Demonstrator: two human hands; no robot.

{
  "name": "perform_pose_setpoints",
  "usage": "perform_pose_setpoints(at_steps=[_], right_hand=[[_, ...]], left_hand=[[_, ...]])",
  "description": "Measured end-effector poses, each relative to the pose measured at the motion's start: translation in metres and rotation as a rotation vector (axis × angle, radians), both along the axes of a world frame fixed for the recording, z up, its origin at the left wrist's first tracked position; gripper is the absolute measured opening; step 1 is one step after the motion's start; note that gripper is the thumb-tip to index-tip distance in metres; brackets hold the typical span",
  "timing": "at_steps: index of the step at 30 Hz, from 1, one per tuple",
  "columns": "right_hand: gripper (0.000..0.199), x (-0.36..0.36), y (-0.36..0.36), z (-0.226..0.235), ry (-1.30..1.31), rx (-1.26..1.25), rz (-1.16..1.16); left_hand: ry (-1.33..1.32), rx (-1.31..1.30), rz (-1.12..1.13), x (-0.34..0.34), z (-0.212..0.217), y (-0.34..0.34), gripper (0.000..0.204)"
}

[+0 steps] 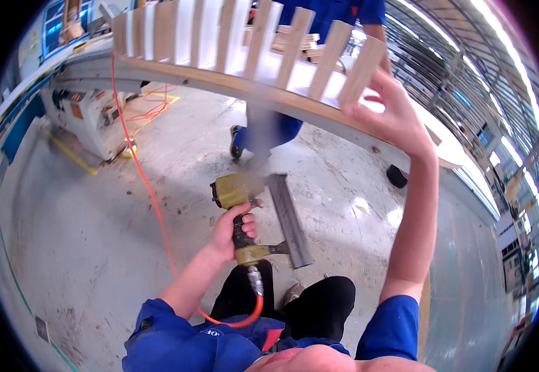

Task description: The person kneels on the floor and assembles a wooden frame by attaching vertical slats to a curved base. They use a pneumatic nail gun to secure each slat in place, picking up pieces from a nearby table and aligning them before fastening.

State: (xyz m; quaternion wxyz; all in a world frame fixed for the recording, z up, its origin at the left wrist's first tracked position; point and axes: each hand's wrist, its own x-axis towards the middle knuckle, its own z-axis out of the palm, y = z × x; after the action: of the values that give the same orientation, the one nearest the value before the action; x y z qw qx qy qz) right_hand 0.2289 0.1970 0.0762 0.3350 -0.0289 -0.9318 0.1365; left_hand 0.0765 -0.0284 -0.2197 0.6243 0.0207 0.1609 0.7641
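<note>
My left hand (pixel 235 230) is wrapped round the black grip of a yellow-green air nail gun (pixel 231 190), held in front of my body over the floor. Its dark, slanted magazine (pixel 291 220) is on the right side, and an orange air hose (pixel 258 310) joins the handle's lower end. At the bench's right part, my right hand (pixel 396 115) holds the last wooden slat (pixel 362 71), thumb near its lower end and other fingers partly hidden behind it. Several similar slats (pixel 294 46) stand in a spaced row to the left, along a long wooden strip (pixel 220 79).
Across the bench (pixel 430 118) stands a person in blue clothing (pixel 331 12), near a stack of wooden pieces (pixel 300 42). The orange hose (pixel 136 155) runs up to the bench at left. A pale machine (pixel 83 121) stands on the floor; a small black object (pixel 397 176) lies under the bench.
</note>
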Motion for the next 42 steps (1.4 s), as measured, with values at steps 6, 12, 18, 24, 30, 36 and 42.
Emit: perform_pose_setpoints(at_steps=[6, 12, 18, 24, 30, 36, 42], right_hand=[[0.056, -0.01, -0.022, -0.006, -0.127, -0.088, -0.059], [0.053, -0.006, -0.014, -0.003, -0.137, -0.198, -0.076], [0.053, -0.004, -0.017, -0.004, -0.096, -0.185, -0.114], [0.056, -0.012, -0.02, -0.024, -0.027, -0.04, -0.083], [0.056, -0.011, -0.029, -0.035, 0.058, 0.13, -0.305], [0.049, -0.013, -0.03, -0.039, 0.117, 0.294, -0.43], [0.056, -0.016, -0.04, -0.041, 0.156, 0.49, -0.45]], left_hand=[[1.252, -0.925, 0.186, -0.058, -0.214, -0.031, 0.022], [1.567, -1.334, -0.187, -0.012, -0.366, -0.108, 0.057], [1.657, -1.356, -0.333, 0.003, -0.411, -0.14, 0.063], [1.753, -1.33, -0.34, -0.001, -0.469, -0.156, 0.071], [1.695, -1.397, -0.354, 0.005, -0.493, -0.132, 0.061], [1.974, -1.025, 0.197, 0.06, -0.453, -0.101, 0.044], [0.708, -0.78, -0.341, 0.119, -0.497, -0.074, 0.039]])
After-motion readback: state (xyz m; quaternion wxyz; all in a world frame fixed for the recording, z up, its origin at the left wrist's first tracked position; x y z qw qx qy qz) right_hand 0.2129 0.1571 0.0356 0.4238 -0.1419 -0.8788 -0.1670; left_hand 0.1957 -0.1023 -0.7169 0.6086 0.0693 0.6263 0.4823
